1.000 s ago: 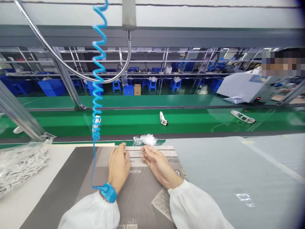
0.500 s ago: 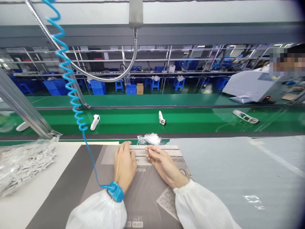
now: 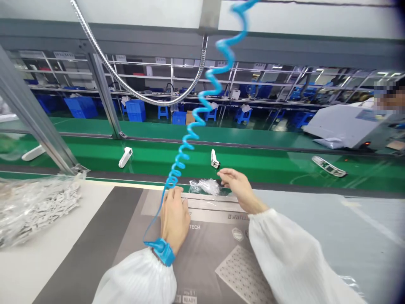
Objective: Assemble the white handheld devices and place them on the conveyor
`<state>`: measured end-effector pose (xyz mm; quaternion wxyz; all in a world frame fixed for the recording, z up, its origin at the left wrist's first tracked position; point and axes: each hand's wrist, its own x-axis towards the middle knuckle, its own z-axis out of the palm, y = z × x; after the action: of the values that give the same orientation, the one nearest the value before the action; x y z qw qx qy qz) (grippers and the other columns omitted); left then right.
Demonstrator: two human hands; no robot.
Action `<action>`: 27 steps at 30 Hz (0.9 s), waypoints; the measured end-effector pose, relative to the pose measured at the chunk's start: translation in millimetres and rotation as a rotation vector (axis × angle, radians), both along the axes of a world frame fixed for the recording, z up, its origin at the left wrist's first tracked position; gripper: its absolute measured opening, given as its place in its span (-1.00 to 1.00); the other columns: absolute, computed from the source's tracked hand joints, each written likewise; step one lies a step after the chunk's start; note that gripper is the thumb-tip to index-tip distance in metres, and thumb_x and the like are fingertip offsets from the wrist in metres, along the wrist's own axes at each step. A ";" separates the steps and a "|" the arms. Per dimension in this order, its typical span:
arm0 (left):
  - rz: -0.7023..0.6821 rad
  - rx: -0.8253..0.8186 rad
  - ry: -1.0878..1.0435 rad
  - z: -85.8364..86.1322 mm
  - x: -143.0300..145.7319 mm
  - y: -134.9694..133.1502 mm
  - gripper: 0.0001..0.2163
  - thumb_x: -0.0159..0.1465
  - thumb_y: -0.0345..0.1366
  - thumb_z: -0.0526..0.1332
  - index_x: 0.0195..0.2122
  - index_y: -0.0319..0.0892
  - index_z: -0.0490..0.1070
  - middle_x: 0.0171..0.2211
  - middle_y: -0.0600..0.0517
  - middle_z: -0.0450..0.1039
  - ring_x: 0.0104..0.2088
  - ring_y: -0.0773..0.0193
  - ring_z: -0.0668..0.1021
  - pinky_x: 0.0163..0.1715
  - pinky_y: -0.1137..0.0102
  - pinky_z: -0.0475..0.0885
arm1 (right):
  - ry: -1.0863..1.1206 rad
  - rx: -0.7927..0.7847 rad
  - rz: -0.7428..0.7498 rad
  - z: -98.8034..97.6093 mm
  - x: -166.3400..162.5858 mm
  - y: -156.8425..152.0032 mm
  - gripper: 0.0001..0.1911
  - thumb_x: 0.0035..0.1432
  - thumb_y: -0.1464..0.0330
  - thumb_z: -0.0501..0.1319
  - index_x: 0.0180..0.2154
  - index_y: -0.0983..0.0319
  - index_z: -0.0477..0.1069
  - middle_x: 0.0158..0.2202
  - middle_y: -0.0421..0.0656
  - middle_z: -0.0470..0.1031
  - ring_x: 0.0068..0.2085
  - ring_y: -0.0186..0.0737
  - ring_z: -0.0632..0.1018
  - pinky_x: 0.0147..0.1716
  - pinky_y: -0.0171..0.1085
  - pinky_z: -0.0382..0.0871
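Note:
My left hand [image 3: 174, 215] lies palm down on a grey printed cardboard sheet [image 3: 202, 249], fingers pointing forward near its far edge. A blue wrist strap [image 3: 163, 252] with a coiled blue cord [image 3: 202, 112] is round that wrist. My right hand [image 3: 242, 190] is raised past the sheet's far edge, thumb and fingers pinched together; whatever they hold is too small to make out. Just left of its fingertips sits a crumpled clear plastic bag [image 3: 209, 186]. Beyond, a white handle-shaped part [image 3: 214, 159] lies on the green conveyor belt [image 3: 171, 147].
More white plastic parts lie on the belt, one [image 3: 125, 157] at left and a long hollow shell [image 3: 329, 166] at right. A bag of small grey-white pieces [image 3: 41, 207] rests at left. A metal post [image 3: 41, 109] and flexible metal hose [image 3: 148, 100] frame the bench.
My right hand has moved forward and right, away from the sheet toward the belt. My left hand stays on the sheet. The coiled cord now slants to the upper right as the view has shifted.

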<state>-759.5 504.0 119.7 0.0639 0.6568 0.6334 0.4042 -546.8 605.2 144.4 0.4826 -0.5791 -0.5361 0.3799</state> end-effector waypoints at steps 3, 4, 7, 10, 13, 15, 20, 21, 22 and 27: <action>-0.006 -0.030 -0.024 1.8 0.3 -0.5 -0.74 0.32 -0.47 0.05 0.02 -0.23 0.32 0.02 -0.17 0.42 -0.11 0.10 0.55 0.07 0.05 0.37 | -0.166 0.062 -0.098 1.3 0.2 53.8 -0.78 -0.03 0.27 0.34 -0.30 0.21 0.47 -0.21 -0.05 0.55 -0.16 -0.06 0.52 -0.05 -0.07 0.36; -0.009 -0.040 -0.031 1.9 0.2 -0.5 -0.74 0.33 -0.47 0.05 0.03 -0.24 0.32 0.03 -0.17 0.42 -0.11 0.10 0.54 0.08 0.03 0.36 | -0.203 0.080 -0.121 -1.1 -2.7 68.0 -0.79 -0.08 0.32 0.36 -0.34 0.21 0.45 -0.19 -0.04 0.55 -0.10 -0.02 0.51 0.02 -0.04 0.32; -0.003 -0.062 -0.051 1.4 0.1 -0.5 -0.73 0.33 -0.46 0.06 0.04 -0.25 0.32 0.04 -0.18 0.41 -0.09 0.07 0.53 0.07 0.02 0.37 | -0.274 0.111 -0.154 -13.1 -14.1 94.5 -0.79 -0.13 0.38 0.36 -0.38 0.20 0.41 -0.20 0.00 0.55 -0.02 0.07 0.50 0.13 0.04 0.25; 0.020 -0.054 -0.067 1.8 0.1 0.1 -0.74 0.32 -0.46 0.06 0.03 -0.22 0.34 0.03 -0.18 0.42 -0.02 0.03 0.51 0.06 0.03 0.38 | -0.283 0.151 -0.153 -15.6 -18.5 98.0 -0.76 0.00 0.31 0.31 -0.24 0.21 0.44 -0.18 0.00 0.55 -0.05 0.06 0.53 0.09 0.06 0.32; 0.015 -0.020 -0.111 5.9 0.0 0.6 -0.74 0.33 -0.44 0.05 0.02 -0.22 0.35 0.03 -0.20 0.42 0.07 -0.02 0.48 0.08 0.03 0.38 | -0.244 0.226 -0.117 7.2 -11.0 80.2 -0.61 0.20 0.17 0.15 0.01 0.20 0.40 -0.09 -0.03 0.54 -0.15 -0.06 0.58 -0.04 -0.04 0.47; -0.006 0.034 -0.162 11.9 0.4 -0.1 -0.74 0.35 -0.38 0.06 0.04 -0.25 0.35 0.08 -0.23 0.40 0.14 -0.03 0.44 0.14 0.02 0.35 | -0.148 0.244 -0.020 32.1 -3.5 55.4 -0.56 0.24 0.09 0.13 0.06 0.17 0.38 -0.13 -0.08 0.54 -0.26 -0.14 0.59 -0.16 -0.10 0.54; -0.200 0.027 -0.358 32.9 5.3 -9.1 -0.56 0.38 -0.11 0.11 0.19 -0.23 0.30 0.21 -0.19 0.35 0.23 0.04 0.39 0.23 0.13 0.28 | 0.142 0.069 0.386 66.3 0.6 -32.1 -0.54 0.14 0.04 0.32 -0.01 0.15 0.45 -0.22 -0.16 0.53 -0.29 -0.22 0.55 -0.23 -0.18 0.53; -0.278 -0.051 -0.388 35.8 6.7 -11.4 -0.59 0.38 -0.10 0.11 0.17 -0.20 0.34 0.14 -0.15 0.43 0.15 0.07 0.46 0.16 0.18 0.34 | 0.143 0.046 0.408 64.0 -0.7 -47.3 -0.54 0.16 0.03 0.29 0.00 0.15 0.45 -0.20 -0.14 0.53 -0.26 -0.21 0.55 -0.22 -0.18 0.52; -0.346 -0.141 -0.403 37.8 7.9 -13.4 -0.63 0.38 -0.10 0.11 0.11 -0.17 0.40 0.03 -0.11 0.51 0.04 0.10 0.53 0.06 0.23 0.40 | 0.118 0.051 0.394 59.4 -1.9 -60.0 -0.54 0.20 0.01 0.25 0.01 0.15 0.44 -0.17 -0.12 0.54 -0.24 -0.19 0.55 -0.20 -0.16 0.51; -0.365 -0.273 -0.319 37.2 11.1 -18.9 -0.76 0.35 -0.22 0.12 -0.07 -0.12 0.52 -0.23 0.00 0.60 -0.20 0.15 0.58 -0.15 0.31 0.39 | -0.352 0.458 0.133 32.3 1.4 -88.6 -0.69 0.30 0.09 0.19 -0.08 0.14 0.47 -0.07 -0.08 0.52 -0.14 -0.13 0.51 -0.08 -0.10 0.37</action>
<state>-748.4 485.1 156.9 0.3226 0.6733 0.5352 0.3952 -545.4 516.6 176.7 0.4743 -0.4756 -0.7201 0.1738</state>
